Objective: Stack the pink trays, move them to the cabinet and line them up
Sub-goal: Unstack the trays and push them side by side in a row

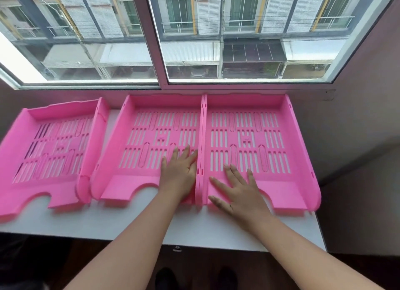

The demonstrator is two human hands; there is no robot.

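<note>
Three pink slotted trays lie side by side on a white cabinet top (pixel 151 227) under a window. The left tray (pixel 26 179) is skewed, and its right wall touches the middle tray at the front. The middle tray (pixel 121 185) and the right tray (pixel 287 190) sit wall to wall. My left hand (pixel 178 175) rests flat, fingers apart, on the floor of the middle tray near its right wall. My right hand (pixel 237 192) lies flat with spread fingers on the front left of the right tray. Neither hand holds anything.
The window frame (pixel 164 85) runs right behind the trays. A pink wall (pixel 357 121) closes off the right side. The cabinet's front edge (pixel 194 245) is just past the trays, with dark floor and my shoes below.
</note>
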